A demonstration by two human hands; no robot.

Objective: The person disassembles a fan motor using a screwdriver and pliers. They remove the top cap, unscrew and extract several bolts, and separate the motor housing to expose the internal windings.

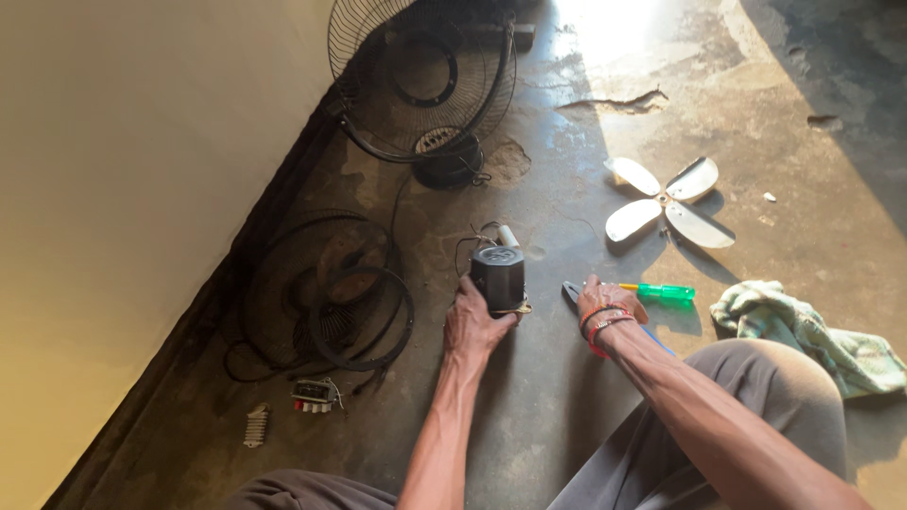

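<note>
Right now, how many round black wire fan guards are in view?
2. One round black wire fan guard leans upright against the wall at top; the other wire guard lies flat on the floor beside the wall. More may be hidden.

The floor [567, 113] lies open between the black motor housing [498, 276] and the metal fan blade [667, 201], and beyond, toward the sunlit patch. On the left the wall [123, 189] shuts that side off, with the flat fan guard [326, 288] and the upright fan guard [420, 80] crowding the strip beside it. To the right, a green screwdriver [664, 292] and a crumpled cloth [803, 331] lie in the way. Small parts [315, 394] sit near the left knee.
</note>
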